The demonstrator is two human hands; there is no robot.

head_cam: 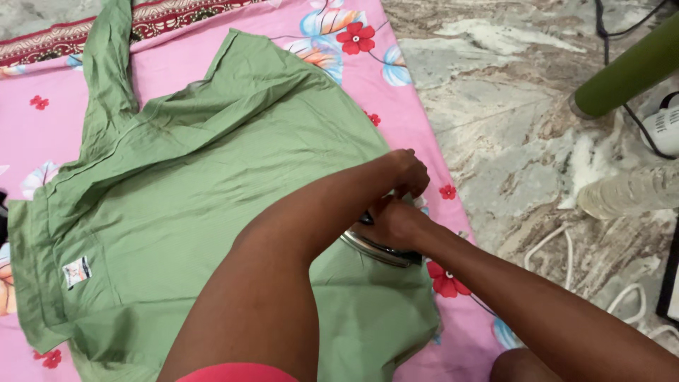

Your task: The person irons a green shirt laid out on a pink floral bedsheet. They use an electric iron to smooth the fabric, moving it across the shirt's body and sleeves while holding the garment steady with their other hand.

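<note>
A green shirt (pixel 212 184) lies spread flat on a pink flowered sheet (pixel 297 18), its collar at the left with a small white label (pixel 76 271). My left hand (pixel 409 170) reaches across the shirt to its right edge, fingers closed at the cloth's hem. Just below it, my right hand (pixel 393 225) grips the handle of a metal iron (pixel 375 249), whose shiny base rests on the shirt near that edge. Most of the iron is hidden under my hands.
The sheet lies on a marble-patterned floor (pixel 523 127). A white cord (pixel 559 244) loops on the floor to the right. A green cylinder (pixel 626 74), a white device (pixel 665 127), a clear plastic bottle (pixel 629 192) and black cables sit at the upper right.
</note>
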